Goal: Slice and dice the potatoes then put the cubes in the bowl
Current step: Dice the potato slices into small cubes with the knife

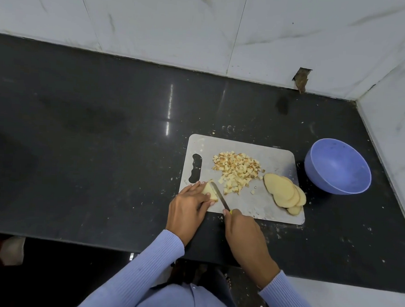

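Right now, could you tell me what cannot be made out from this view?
- Knife handle: head view, hidden inside the right hand.
- Potato piece: head view, mostly covered by the left hand.
- Lower slices: head view, covered by upper slices; count unclear.

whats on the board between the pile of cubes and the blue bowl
In the head view, a fanned stack of pale potato slices lies there, near the grey cutting board's right edge, apart from the round blue bowl.
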`<act>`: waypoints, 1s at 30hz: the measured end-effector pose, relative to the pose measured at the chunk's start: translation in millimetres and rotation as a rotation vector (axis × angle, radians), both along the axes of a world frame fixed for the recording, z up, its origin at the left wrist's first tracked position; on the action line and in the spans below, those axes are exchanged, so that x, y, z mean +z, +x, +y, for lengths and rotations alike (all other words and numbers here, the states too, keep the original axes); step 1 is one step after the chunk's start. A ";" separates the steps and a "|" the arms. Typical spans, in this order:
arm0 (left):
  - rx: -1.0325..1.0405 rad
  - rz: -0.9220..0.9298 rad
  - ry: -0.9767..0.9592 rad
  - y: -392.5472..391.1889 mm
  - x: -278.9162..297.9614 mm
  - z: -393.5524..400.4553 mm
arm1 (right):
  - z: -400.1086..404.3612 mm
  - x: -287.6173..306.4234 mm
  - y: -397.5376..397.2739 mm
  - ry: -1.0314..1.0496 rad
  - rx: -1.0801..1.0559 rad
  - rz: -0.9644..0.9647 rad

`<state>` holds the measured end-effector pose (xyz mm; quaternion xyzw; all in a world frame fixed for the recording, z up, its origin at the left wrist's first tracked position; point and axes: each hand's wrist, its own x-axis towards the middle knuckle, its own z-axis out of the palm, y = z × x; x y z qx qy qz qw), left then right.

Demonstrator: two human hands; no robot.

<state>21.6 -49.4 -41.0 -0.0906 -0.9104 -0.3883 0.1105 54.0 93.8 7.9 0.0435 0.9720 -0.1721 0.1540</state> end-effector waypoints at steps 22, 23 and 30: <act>0.050 -0.005 0.020 4.4 0.5 2.1 | -5.3 5.1 -4.9 -0.014 0.071 0.044; 0.048 -0.005 0.022 3.9 1.4 2.1 | -7.7 4.8 -6.4 -0.008 0.077 0.042; 0.017 -0.032 -0.005 1.0 2.4 -0.7 | -18.3 2.9 -13.3 0.029 0.074 -0.020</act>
